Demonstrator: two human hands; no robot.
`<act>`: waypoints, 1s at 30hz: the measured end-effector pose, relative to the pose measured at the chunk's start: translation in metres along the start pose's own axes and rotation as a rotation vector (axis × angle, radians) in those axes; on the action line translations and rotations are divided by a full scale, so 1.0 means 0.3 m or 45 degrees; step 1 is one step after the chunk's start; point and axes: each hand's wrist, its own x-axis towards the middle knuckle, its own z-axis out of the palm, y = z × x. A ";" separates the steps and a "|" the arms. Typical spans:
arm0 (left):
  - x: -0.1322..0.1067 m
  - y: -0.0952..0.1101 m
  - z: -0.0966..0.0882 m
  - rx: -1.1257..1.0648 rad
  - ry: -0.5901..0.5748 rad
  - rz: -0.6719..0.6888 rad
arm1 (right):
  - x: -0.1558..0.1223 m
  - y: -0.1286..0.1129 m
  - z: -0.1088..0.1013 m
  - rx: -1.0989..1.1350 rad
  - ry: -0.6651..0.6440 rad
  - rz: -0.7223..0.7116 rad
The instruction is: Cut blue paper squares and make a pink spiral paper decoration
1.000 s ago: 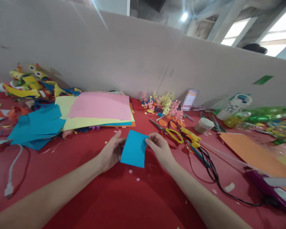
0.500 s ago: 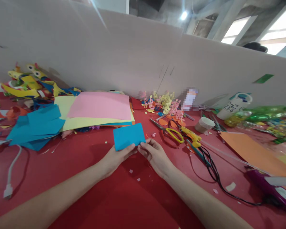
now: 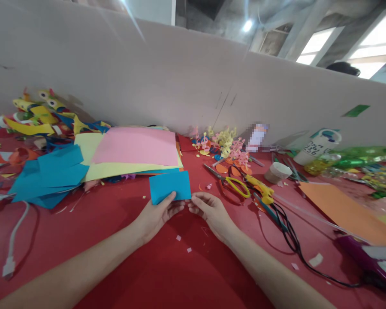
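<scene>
A small blue rectangle of paper (image 3: 171,185) is held up above the red table, tilted toward me. My left hand (image 3: 159,214) grips its lower left part, with the thumb on the front and the fingers behind. At the lower right corner, the thumb and fingers of my right hand (image 3: 210,210) are pinched together, the tips right at the paper's edge. Just beyond the paper lies a stack of coloured sheets with a pink sheet (image 3: 137,146) on top. Scissors (image 3: 233,184) with yellow and orange handles lie to the right of my right hand.
More blue paper pieces (image 3: 49,176) lie at the left, near a white cable (image 3: 17,236). At the right are a yellow glue gun (image 3: 260,189) with a black cord, a paper cup (image 3: 277,172), an orange sheet (image 3: 347,210) and a purple tool (image 3: 366,262). A white partition (image 3: 148,77) stands behind.
The blue paper has shifted slightly left and turned a little, its right edge now more upright. My right fingertips have slid from over its lower edge to the corner.
</scene>
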 end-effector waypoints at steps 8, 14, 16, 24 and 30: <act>0.005 -0.008 -0.016 0.025 0.021 -0.005 | 0.011 0.009 -0.007 -0.203 0.023 -0.070; -0.001 -0.008 -0.014 0.056 0.029 0.003 | 0.011 -0.002 0.002 -0.362 -0.001 -0.172; 0.000 -0.014 -0.019 0.082 0.008 0.029 | 0.010 -0.005 0.004 -0.393 -0.010 -0.188; -0.013 -0.021 -0.020 0.216 0.001 0.021 | 0.013 -0.004 -0.004 -0.460 0.068 -0.226; -0.010 -0.020 -0.016 0.162 0.045 0.065 | 0.012 -0.001 -0.004 -0.357 -0.007 -0.202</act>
